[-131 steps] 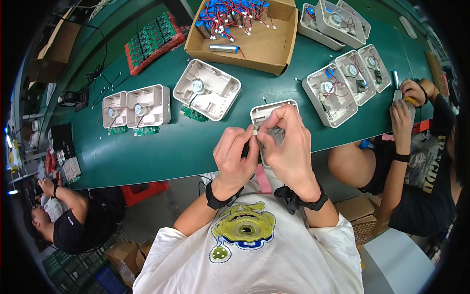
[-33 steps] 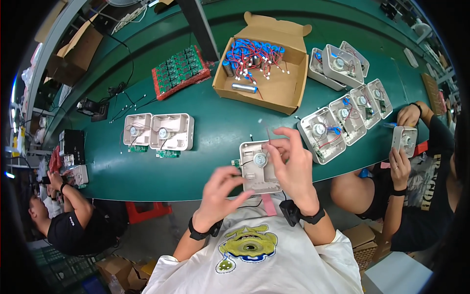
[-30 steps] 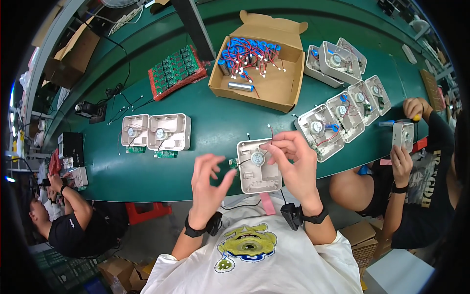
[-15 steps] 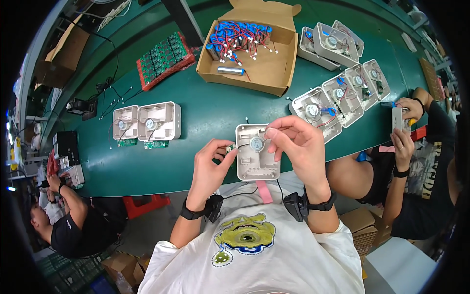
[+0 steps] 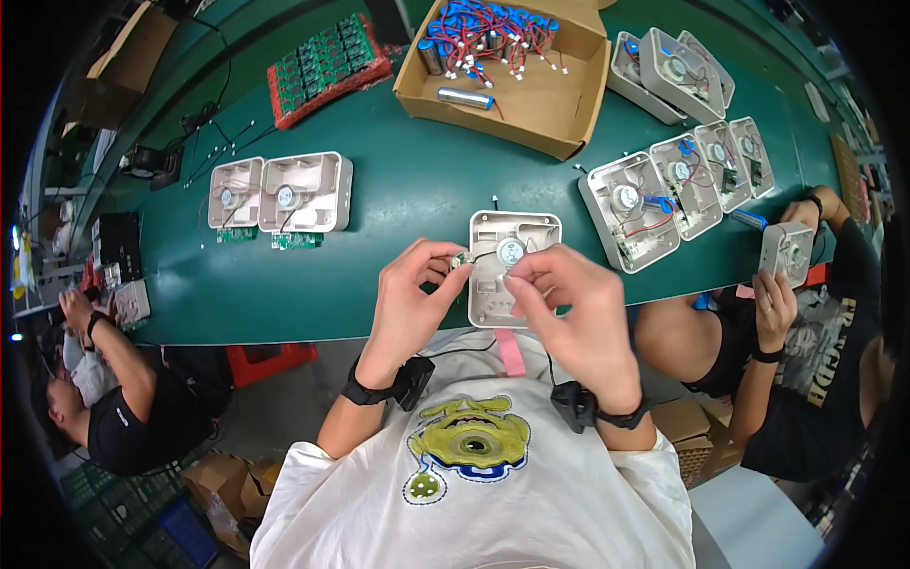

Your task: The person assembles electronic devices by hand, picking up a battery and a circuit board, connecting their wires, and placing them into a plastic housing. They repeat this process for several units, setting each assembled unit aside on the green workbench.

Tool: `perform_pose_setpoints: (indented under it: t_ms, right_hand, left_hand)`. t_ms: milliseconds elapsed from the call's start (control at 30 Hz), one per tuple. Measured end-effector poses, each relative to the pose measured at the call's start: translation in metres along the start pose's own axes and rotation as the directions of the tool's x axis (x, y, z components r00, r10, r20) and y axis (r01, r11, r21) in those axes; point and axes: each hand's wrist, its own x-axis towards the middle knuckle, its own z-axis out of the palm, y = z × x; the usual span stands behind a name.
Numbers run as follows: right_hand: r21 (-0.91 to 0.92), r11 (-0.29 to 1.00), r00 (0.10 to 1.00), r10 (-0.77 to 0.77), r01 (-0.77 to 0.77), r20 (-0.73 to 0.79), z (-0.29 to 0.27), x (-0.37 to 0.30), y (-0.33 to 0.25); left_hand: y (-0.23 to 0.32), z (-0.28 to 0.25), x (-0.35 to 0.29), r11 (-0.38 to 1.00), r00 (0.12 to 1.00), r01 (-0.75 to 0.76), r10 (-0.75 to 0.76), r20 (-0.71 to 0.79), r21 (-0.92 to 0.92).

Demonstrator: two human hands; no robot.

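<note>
My hands at an open white plastic casing on the near edge of the green surface.

My right hand (image 5: 569,299) covers the casing's (image 5: 507,261) near right corner, so what lies under those fingers is hidden, and I cannot tell whether they grip anything. The casing is a shallow, rounded-corner plastic shell lying open side up, with a small round silver disc (image 5: 510,251) in its middle. My left hand (image 5: 409,294) sits just left of it, thumb and fingertips pinched on a tiny part (image 5: 459,262) too small to make out, touching the casing's left edge. Far behind, a cardboard box (image 5: 531,85) holds blue cylinders with red wires; two similar casings (image 5: 284,194) lie to the left, more to the right (image 5: 630,209).
</note>
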Motion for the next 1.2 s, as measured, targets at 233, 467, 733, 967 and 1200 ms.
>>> perform_pose_setpoints:
  t_ms: [233,467,733,967,1200]
  right_hand:
    - [-0.313,0.938,0.983,-0.176,0.149,-0.058,0.043,0.004,0.036]
    - [-0.334,0.934,0.984,-0.161,0.128,-0.074,0.05,0.005,0.04]
    - [-0.345,0.937,0.993,-0.088,0.055,-0.082,0.049,0.005,0.03]
    - [-0.188,0.98,0.996,0.052,-0.065,-0.073,0.048,0.005,0.03]
    - [-0.27,0.958,0.995,0.087,-0.099,-0.055,0.048,0.005,0.025]
  left_hand:
    - [0.001,0.003,-0.005,0.999,0.999,-0.045,0.046,-0.024,0.01]
    - [0.006,0.004,-0.009,0.996,0.997,-0.077,0.078,-0.019,0.047]
    - [0.011,0.006,-0.014,0.965,0.982,-0.171,0.184,-0.048,0.201]
    - [0.002,0.012,-0.015,0.988,0.984,-0.141,0.147,-0.101,0.062]
    - [-0.004,0.019,-0.017,0.978,0.96,-0.201,0.208,-0.185,0.06]
